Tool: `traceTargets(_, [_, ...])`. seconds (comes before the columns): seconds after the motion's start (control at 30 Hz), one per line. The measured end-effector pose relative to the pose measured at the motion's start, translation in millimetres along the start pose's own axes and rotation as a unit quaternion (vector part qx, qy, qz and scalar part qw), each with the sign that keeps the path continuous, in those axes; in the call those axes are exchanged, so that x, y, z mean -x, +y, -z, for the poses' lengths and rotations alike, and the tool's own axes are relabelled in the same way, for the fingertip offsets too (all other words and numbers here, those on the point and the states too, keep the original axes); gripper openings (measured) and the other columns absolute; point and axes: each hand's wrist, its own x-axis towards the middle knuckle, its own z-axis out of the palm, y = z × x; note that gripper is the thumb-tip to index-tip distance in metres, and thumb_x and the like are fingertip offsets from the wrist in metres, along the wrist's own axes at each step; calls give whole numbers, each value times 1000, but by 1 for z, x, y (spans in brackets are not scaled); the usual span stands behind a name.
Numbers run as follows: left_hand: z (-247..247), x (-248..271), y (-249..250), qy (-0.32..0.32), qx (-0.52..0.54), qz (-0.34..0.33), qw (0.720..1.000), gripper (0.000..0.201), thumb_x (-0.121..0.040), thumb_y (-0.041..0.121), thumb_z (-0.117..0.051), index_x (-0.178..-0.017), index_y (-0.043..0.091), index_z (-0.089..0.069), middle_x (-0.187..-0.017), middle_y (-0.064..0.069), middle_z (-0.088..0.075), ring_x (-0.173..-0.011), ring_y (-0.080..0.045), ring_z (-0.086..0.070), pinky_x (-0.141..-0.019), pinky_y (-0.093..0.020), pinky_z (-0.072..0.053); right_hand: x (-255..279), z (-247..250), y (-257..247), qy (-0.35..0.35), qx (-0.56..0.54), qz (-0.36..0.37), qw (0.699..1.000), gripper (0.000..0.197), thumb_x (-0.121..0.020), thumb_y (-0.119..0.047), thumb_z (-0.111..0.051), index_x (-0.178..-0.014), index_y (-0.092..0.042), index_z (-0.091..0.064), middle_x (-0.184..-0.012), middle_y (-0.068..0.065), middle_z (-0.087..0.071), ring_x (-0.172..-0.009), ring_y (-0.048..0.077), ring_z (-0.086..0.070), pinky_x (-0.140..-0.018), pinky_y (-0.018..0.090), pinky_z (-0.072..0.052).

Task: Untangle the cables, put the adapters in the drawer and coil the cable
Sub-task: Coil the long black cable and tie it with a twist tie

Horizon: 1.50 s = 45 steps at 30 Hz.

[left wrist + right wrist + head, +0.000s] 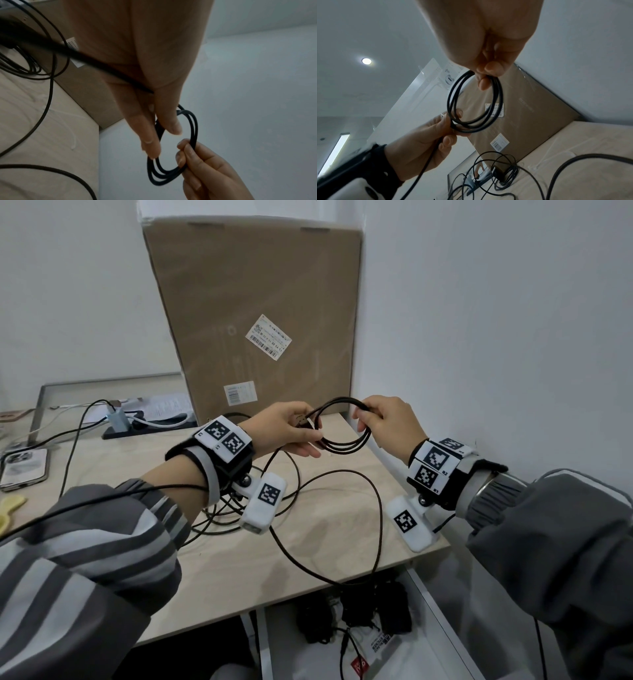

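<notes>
Black cable [346, 436], wound into a small coil of several loops, hangs in the air between both raised hands above the far right part of the pale wooden desk [308, 542]. Both forearms, in grey striped sleeves [85, 542] with marker-covered wrist bands, reach forward and angle toward each other. The left hand [284, 429] pinches the coil's left side between thumb and fingers, palm turned inward; in the left wrist view its fingers [150, 135] point down along the loops. The right hand [387, 422] grips the coil's upper right side with curled fingers, the knuckles facing the wall.

From the left hand the uncoiled remainder of the cable drops to the desk and sweeps in a wide loop [370, 508] toward the front edge (it passes over the open drawer below). Under the left wrist lies a loose tangle of thinner black cables [219, 515].

The drawer [442, 611] stands open beneath the desk edge, holding dark adapters [376, 607] and a printed packet [373, 652].

A large cardboard box [253, 313] leans against the wall just behind the hands. Further left are a power strip [137, 426] with a plugged-in charger, a white cable, a phone [24, 467] and a yellow object [8, 508] at the edge.
</notes>
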Motion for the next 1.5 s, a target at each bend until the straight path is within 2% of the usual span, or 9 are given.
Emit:
traceTargets(0.23, [-5, 1, 4, 52, -6, -22, 998, 12, -96, 13, -54, -102, 2, -55, -78, 2, -70, -48, -4, -55, -42, -14, -40, 4, -5, -3, -12, -106, -51, 993, 25, -96, -8, -48, -77, -17, -62, -66, -3, -62, -46, 8, -44, -45, 21, -39])
traceTargets(0.4, [-12, -4, 5, 77, 5, -16, 997, 10, -101, 17, -42, -92, 13, -44, -81, -9, -68, -48, -9, -40, -45, -19, -33, 6, -7, -6, -87, -98, -99, 986, 15, -93, -12, -53, -82, -14, -63, -74, 0, -69, -52, 7, -46, -50, 20, -36])
traceTargets(0.57, [-13, -7, 11, 31, -207, -19, 978, 11, -99, 19, -46, -89, 15, -46, -68, 0, -60, -47, -8, -40, -46, -19, -34, -7, 3, -22, -202, 54, 7, 978, 24, -90, -27, -63, -106, -8, -65, -104, 9, -69, -100, 20, -63, -92, 34, -47])
traceTargets(0.77, [-18, -5, 25, 19, -290, -69, 954, 16, -95, 13, -51, -80, 15, -58, -62, 1, -58, -39, 3, -45, -41, -8, -31, -23, -16, -40, -246, 146, 25, 958, 53, -96, -49, -41, -87, -8, -72, -71, -1, -68, -63, 11, -60, -66, 25, -43])
traceTargets(0.9, [-15, -9, 13, 85, -260, -42, 961, 25, -91, 27, -61, -102, 11, -45, -66, 6, -63, -41, 6, -44, -42, -11, -32, -20, -19, -43, -200, 131, 20, 971, 50, -100, -42, -38, -66, -10, -57, -64, 0, -54, -61, 13, -49, -66, 29, -37])
traceTargets(1.1, [-13, -6, 7, 122, -191, -50, 973, 23, -92, 28, -60, -103, 10, -51, -74, 5, -65, -65, -9, -53, -64, -22, -42, -23, -22, -34, -42, -96, -41, 994, 33, -98, -24, -45, -68, -13, -50, -61, -2, -47, -52, 9, -39, -58, 26, -32])
traceTargets(1.23, [-19, -4, 5, 104, 37, -46, 993, 10, -99, 15, -47, -93, 9, -53, -69, -1, -52, -70, -16, -65, -91, -39, -50, -18, -25, -27, 13, -329, -115, 937, 29, -100, -18, -39, -72, -13, -47, -60, 1, -41, -49, 10, -29, -52, 26, -25])
traceTargets(1.33, [-22, -5, 14, 120, 86, -51, 988, 19, -102, 11, -38, -87, 10, -50, -67, -1, -39, -52, -9, -47, -71, -33, -54, -13, -20, -32, -2, -424, -146, 894, 27, -100, -11, -36, -78, -11, -50, -61, 2, -45, -49, 9, -33, -52, 23, -29])
traceTargets(1.5, [-17, -9, 33, 99, -175, -36, 979, 20, -102, 14, -34, -87, 10, -46, -69, -1, -40, -55, -14, -39, -55, -28, -42, -9, 2, -41, -128, -253, -143, 948, 29, -92, -5, -32, -92, -8, -60, -66, 9, -57, -51, 18, -52, -58, 26, -46])
